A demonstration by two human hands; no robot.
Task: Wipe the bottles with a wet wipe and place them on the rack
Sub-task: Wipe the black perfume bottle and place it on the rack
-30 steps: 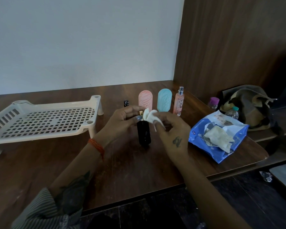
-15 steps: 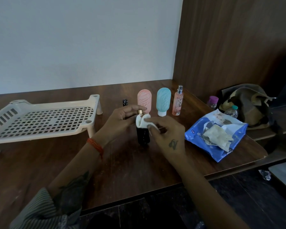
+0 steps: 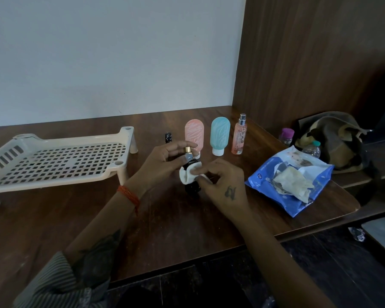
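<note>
Head view
My left hand (image 3: 165, 162): fingers curled round the top of the black bottle (image 3: 192, 184), fingertips by its gold cap (image 3: 187, 149); it holds the bottle upright.
My right hand (image 3: 223, 185): just right of the bottle, thumb and fingers pinching the white wipe (image 3: 188, 175) against the bottle's side.
Black bottle: between my two hands, near the middle of the table (image 3: 53, 218); whether its base touches the top I cannot tell.
White wipe: wrapped part way round the bottle's middle, below my left fingers and touching my right fingertips.
Rack (image 3: 53, 161): cream, perforated, standing on its legs toward the table's left edge, well apart from my hands; nothing on it.
Pink bottle (image 3: 194, 135): standing cap down just behind my left hand, toward the table's back edge.
Teal bottle (image 3: 219, 135): cap down, beside the pink one on its right.
Spray bottle (image 3: 239, 135): pink and clear, upright, right of the teal one near the back right corner.
Small dark bottle (image 3: 168, 137): behind my left hand, left of the pink bottle.
Wipe pack (image 3: 285, 185): blue, open, lying near the table's right edge, right of my right hand.
Bag (image 3: 333, 138): beyond the table's right edge, on a lower ledge.
</note>
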